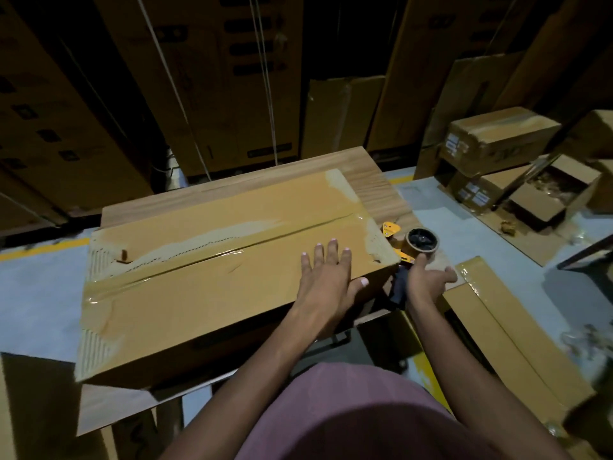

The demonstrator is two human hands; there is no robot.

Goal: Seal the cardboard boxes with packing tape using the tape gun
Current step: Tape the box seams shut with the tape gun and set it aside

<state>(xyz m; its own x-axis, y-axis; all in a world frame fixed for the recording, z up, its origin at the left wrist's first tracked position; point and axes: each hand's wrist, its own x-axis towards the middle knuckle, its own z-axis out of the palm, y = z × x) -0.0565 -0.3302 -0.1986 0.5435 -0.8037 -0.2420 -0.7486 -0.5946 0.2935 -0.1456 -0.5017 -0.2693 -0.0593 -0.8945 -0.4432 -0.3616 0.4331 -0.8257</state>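
Resting flat on the cardboard box (pixel 212 277), the left hand (pixel 326 277) has its fingers straight and spread near the right edge. Box sits on a wooden counter (pixel 374 180), clear tape along its centre seam. Right hand (pixel 428 282) grips the dark handle of the tape gun (pixel 406 257), just beside the box's right corner; the handle is mostly hidden by fingers and box. Tape roll (pixel 422 242) on the gun faces the camera. Stacked boxes (pixel 497 141) at right carry white labels, too small to read. Printing on the dark background cartons is illegible.
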